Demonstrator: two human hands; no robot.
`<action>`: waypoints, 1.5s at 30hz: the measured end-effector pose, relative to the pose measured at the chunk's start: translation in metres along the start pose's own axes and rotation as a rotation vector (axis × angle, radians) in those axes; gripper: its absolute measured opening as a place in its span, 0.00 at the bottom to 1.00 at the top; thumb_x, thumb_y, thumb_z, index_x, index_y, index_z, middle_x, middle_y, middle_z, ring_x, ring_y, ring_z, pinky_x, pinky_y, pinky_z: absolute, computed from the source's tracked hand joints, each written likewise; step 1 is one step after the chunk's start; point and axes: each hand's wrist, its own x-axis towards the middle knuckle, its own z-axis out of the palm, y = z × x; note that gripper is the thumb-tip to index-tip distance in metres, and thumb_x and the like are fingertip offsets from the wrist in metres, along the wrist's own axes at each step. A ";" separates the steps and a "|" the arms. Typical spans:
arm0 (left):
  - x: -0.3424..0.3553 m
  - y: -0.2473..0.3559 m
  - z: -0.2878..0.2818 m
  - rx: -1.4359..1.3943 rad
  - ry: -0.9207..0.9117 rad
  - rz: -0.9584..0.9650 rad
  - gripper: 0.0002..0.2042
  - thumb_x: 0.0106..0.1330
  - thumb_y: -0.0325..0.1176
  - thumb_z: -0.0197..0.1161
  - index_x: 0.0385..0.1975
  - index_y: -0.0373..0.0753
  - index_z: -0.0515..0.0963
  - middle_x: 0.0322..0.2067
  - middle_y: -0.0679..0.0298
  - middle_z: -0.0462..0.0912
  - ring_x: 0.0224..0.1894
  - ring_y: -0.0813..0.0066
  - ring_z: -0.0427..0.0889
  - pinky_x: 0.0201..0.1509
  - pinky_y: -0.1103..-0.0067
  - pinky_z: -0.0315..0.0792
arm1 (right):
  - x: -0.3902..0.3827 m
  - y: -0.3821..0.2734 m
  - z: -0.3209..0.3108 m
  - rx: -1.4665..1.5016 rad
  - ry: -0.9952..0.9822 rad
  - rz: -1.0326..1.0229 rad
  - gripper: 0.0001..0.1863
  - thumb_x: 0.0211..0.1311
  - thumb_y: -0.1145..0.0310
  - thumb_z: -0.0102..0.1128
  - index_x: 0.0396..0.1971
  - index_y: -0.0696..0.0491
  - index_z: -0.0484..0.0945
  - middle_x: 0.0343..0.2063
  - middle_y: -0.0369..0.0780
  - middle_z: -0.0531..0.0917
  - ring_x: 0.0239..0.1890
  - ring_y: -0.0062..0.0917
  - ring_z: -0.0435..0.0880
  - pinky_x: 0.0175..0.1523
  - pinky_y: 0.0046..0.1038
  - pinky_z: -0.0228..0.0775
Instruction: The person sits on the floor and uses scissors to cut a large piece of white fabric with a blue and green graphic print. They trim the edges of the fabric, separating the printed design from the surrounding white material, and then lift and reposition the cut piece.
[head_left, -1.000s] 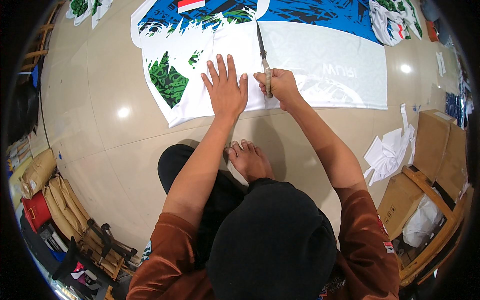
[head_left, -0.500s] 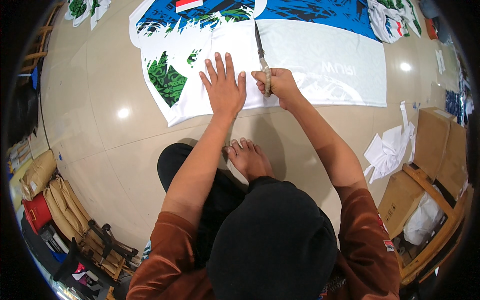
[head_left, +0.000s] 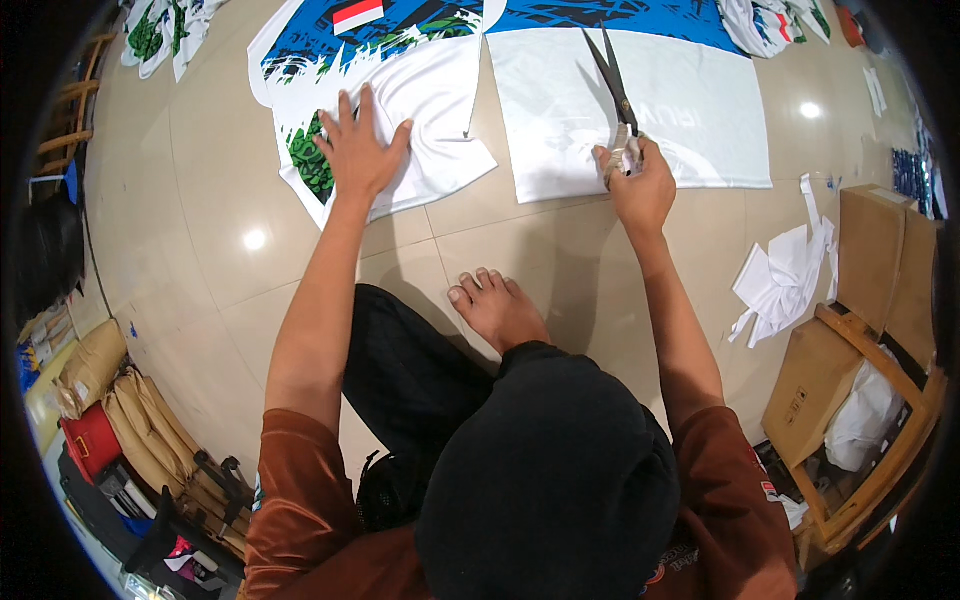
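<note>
My left hand (head_left: 358,155) lies with spread fingers on a printed fabric piece (head_left: 440,110), white with green, blue and black patterns and a red-and-white patch. That piece is wrinkled beside the hand. In my right hand (head_left: 643,185) is a pair of scissors (head_left: 618,90) with dark blades slightly apart and wrapped handles. The blades point away from me, above a second piece of fabric (head_left: 550,120), pale white with a blue and black band along its far side. A gap of bare floor separates the near parts of the two pieces.
White fabric scraps (head_left: 785,275) lie on the tiled floor (head_left: 240,180) to the right. Cardboard boxes (head_left: 870,260) and a wooden frame (head_left: 900,440) stand beyond. Brown packages (head_left: 150,420) and a red container (head_left: 90,440) are at left. My bare foot (head_left: 497,308) is near the fabric.
The fabric has parted into two pieces along their near part. My left hand has shifted left with the wrinkled fabric. My right hand has moved right with the scissors, their blades now apart.
</note>
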 end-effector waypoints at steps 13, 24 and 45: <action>-0.120 0.070 -0.049 0.126 -0.516 -0.017 0.50 0.73 0.71 0.54 0.78 0.29 0.57 0.72 0.27 0.61 0.64 0.26 0.77 0.61 0.50 0.79 | -0.008 0.117 -0.062 -0.116 -0.031 -0.369 0.42 0.52 0.53 0.85 0.61 0.62 0.77 0.56 0.51 0.83 0.60 0.48 0.81 0.64 0.43 0.75; -0.055 0.076 -0.040 -0.109 -0.058 0.337 0.40 0.75 0.65 0.56 0.73 0.34 0.69 0.73 0.33 0.65 0.76 0.34 0.64 0.72 0.45 0.67 | -0.032 0.171 -0.111 -0.051 -0.026 -0.147 0.40 0.54 0.54 0.85 0.60 0.61 0.78 0.60 0.52 0.83 0.61 0.49 0.82 0.66 0.42 0.75; -0.126 0.169 -0.020 -0.203 -0.247 0.596 0.12 0.70 0.38 0.68 0.48 0.40 0.80 0.45 0.56 0.80 0.52 0.55 0.78 0.56 0.60 0.69 | -0.161 0.057 -0.041 0.577 -0.377 0.383 0.21 0.64 0.55 0.78 0.35 0.61 0.86 0.23 0.36 0.86 0.25 0.17 0.80 0.32 0.26 0.73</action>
